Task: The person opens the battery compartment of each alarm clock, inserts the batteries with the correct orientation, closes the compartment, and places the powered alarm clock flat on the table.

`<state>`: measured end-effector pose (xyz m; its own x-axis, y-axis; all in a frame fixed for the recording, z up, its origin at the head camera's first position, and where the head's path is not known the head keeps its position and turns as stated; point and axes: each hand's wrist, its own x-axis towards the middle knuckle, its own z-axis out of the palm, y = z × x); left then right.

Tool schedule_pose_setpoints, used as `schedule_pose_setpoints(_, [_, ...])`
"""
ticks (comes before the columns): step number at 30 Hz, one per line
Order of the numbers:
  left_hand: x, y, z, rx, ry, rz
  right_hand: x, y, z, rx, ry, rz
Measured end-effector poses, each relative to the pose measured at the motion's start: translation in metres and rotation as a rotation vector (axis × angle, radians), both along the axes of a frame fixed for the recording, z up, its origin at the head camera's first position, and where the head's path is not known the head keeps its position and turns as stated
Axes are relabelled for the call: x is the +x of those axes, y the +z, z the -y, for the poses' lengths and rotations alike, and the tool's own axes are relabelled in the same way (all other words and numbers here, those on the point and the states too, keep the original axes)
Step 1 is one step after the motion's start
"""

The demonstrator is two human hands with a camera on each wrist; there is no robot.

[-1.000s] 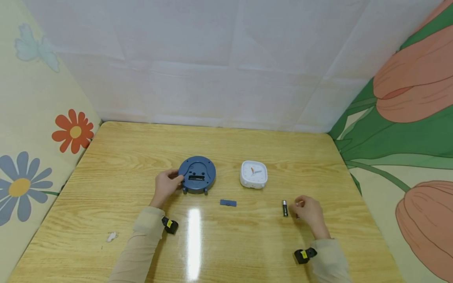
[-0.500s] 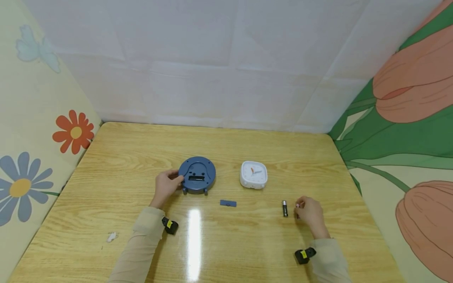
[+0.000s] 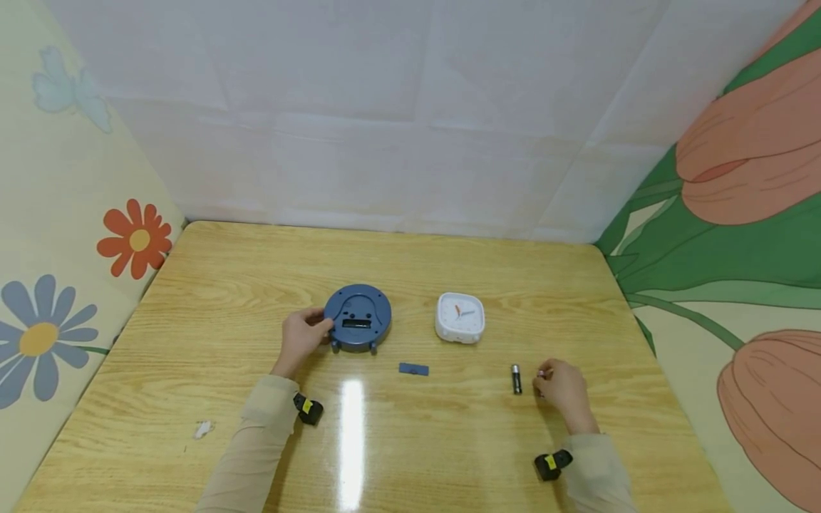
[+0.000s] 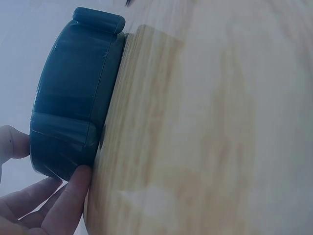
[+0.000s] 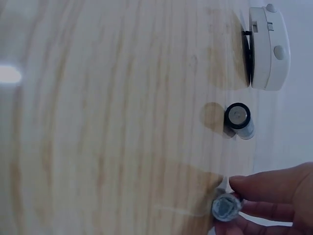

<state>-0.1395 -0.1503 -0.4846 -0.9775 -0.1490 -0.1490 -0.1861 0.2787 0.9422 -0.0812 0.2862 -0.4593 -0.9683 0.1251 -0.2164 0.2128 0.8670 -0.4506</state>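
Note:
My left hand (image 3: 301, 340) grips the left edge of a round blue clock (image 3: 357, 299), which lies face down with its battery slot uncovered. In the left wrist view, the thumb is on one side of the clock's casing (image 4: 73, 73) and the fingers are at its lower side. At the right, my right hand (image 3: 564, 388) pinches a battery (image 5: 226, 207) between thumb and fingers, low over the table. Much of that battery is hidden by the fingers in the head view. Beside it lies another battery (image 3: 516, 380), dark with a silver end.
A small blue battery cover (image 3: 413, 369) lies in front of and right of the blue clock. A white clock (image 3: 460, 318) stands face up farther back. The wooden table (image 3: 256, 263) meets a white cloth wall (image 3: 359, 164) behind. A pale mark (image 3: 202, 429) shows at left.
The right thumb has drawn back slightly from the dark battery, toward the other fingers on the second battery. The left hand and both clocks have stayed in place.

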Motion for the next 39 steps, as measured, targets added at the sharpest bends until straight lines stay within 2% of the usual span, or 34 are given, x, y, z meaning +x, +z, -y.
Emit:
schedule_pose_setpoints(7, [0.0,0.0,0.0,-0.001,0.001,-0.001,-0.002,0.002,-0.001,0.039,0.026,-0.051])
schedule_pose_setpoints(16, [-0.001,-0.001,0.0,0.011,0.008,-0.004,-0.004,0.01,0.008,-0.016,0.016,-0.117])
schedule_pose_setpoints(28, [-0.001,-0.002,0.001,0.022,0.006,-0.006,-0.012,0.018,0.026,-0.036,0.073,-0.263])
schedule_pose_setpoints(39, [0.001,0.0,-0.001,0.013,0.012,-0.001,-0.018,0.023,0.047,-0.08,0.103,-0.279])
